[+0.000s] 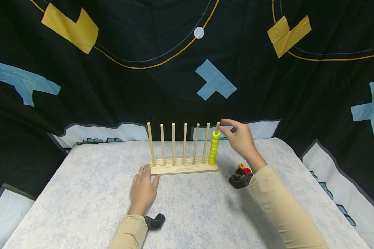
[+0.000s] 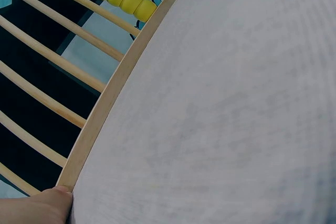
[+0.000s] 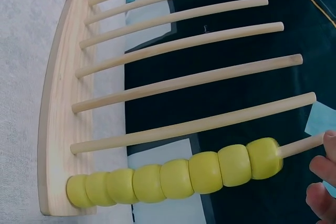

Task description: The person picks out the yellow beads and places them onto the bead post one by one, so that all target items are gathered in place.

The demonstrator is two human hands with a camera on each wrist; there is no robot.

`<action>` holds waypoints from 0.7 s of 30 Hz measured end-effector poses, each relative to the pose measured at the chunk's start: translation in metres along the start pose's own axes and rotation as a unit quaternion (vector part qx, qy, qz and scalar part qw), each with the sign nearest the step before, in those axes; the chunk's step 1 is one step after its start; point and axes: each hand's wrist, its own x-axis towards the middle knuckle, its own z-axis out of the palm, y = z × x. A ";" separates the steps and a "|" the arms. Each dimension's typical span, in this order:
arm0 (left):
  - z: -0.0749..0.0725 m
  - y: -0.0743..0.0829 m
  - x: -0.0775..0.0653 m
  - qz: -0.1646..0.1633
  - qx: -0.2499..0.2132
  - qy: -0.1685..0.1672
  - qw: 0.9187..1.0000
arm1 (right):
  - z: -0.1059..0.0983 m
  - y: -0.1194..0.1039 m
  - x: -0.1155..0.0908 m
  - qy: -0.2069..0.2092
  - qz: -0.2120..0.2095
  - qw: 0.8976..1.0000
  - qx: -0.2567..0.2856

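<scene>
A wooden peg stand with several upright pegs sits on the table. Yellow beads are stacked on its rightmost peg, and the bare tip shows above them. My left hand holds the stand's left end, thumb at the front edge and a finger at the end; the thumb also appears in the left wrist view. At the tip of the beaded peg is my right hand, thumb and index finger bent around it. No bead is visible between those fingertips. The other pegs carry no beads.
Loose orange, red and dark blue beads lie in a small cluster on the table right of the stand, partly hidden by the right wrist camera. A black curtain with taped shapes hangs behind the pale table.
</scene>
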 end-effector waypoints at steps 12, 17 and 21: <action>0.001 0.001 0.000 0.000 0.000 0.006 1.000 | 0.006 0.013 -0.031 0.041 -0.013 0.999 0.029; 0.001 0.000 0.000 0.001 0.001 0.008 1.000 | 0.017 0.021 -0.051 0.052 0.005 0.998 0.043; 0.001 0.000 -0.001 -0.002 0.000 0.007 1.000 | 0.026 0.026 -0.065 0.054 0.016 0.997 0.049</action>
